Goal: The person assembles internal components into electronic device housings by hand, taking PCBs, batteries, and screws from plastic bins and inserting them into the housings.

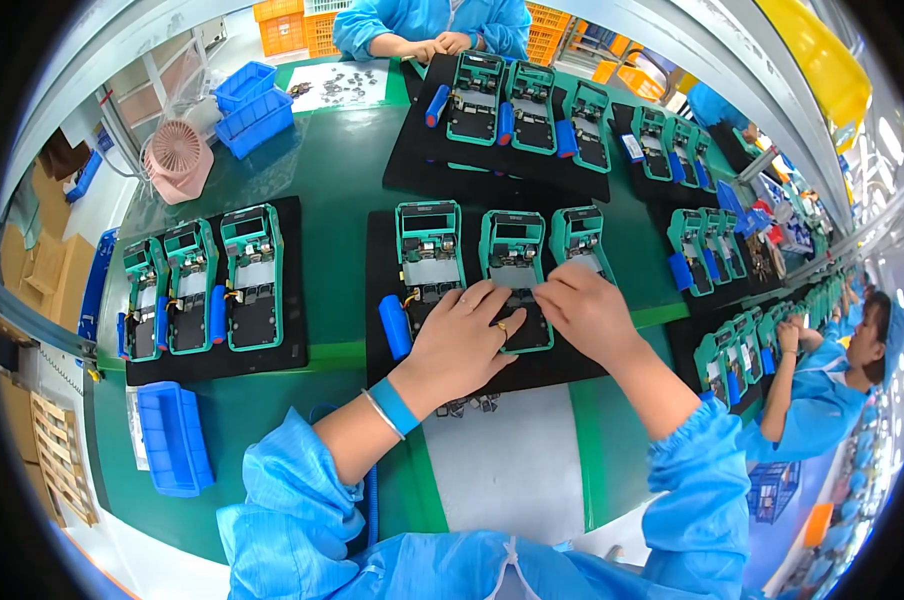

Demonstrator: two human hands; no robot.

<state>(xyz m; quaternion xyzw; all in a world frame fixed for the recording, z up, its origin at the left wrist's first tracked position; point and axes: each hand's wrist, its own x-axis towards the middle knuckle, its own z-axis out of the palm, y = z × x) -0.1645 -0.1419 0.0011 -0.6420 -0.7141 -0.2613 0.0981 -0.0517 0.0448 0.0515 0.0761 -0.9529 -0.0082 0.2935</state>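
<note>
Three green device housings with exposed black circuit boards lie side by side on a black mat (382, 375). The middle housing (513, 232) is between my hands. My left hand (462, 335), a blue band on its wrist, curls its fingers over that housing's left edge and lower part. At the same housing's right side, my right hand (587, 312) has thumb and fingertips pinched together; anything between them is hidden. The left housing (428, 225) is partly covered by my left hand, and a blue cylindrical battery (395, 327) lies beside it. My right fingers overlap the right housing (578, 232).
More housings lie on mats at left (252, 260), ahead (475, 100) and right. Small dark parts cover a white sheet (342, 85). Around the green table are a blue bin (175, 440), stacked blue bins (255, 120), a pink fan (177, 160) and co-workers opposite and at right.
</note>
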